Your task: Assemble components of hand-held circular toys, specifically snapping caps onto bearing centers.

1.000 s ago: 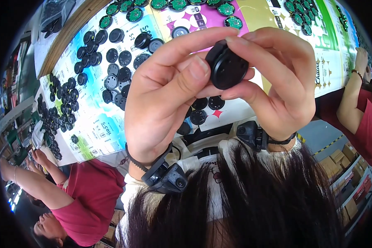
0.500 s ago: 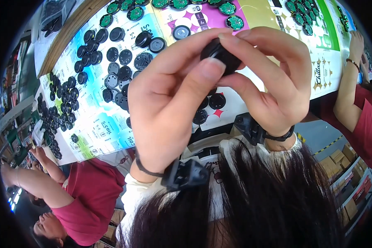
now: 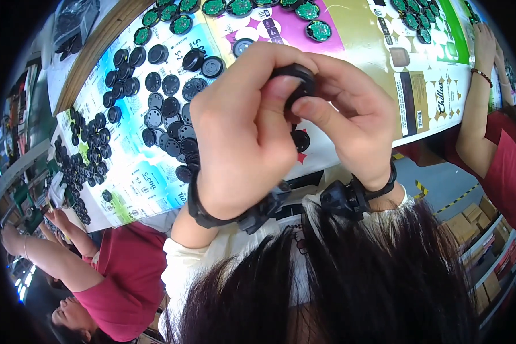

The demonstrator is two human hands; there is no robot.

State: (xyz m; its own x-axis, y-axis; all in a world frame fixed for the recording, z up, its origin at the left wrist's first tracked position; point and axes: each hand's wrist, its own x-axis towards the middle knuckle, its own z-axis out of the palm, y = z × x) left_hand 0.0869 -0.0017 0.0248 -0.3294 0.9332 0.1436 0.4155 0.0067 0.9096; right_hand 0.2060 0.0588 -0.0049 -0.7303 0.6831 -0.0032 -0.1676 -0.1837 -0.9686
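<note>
Worktable (image 3: 358,40), head view: printed sheets bearing loose black discs (image 3: 170,106) and, farther off, green circuit boards (image 3: 318,31). Black round casing (image 3: 307,83), one, raised above the sheets: left hand (image 3: 241,129) pinching it between thumb and fingers, right hand (image 3: 358,129) pinching its right edge.

The left hand (image 3: 241,135) and right hand (image 3: 358,123) grip a round black part (image 3: 305,85) together.
</note>
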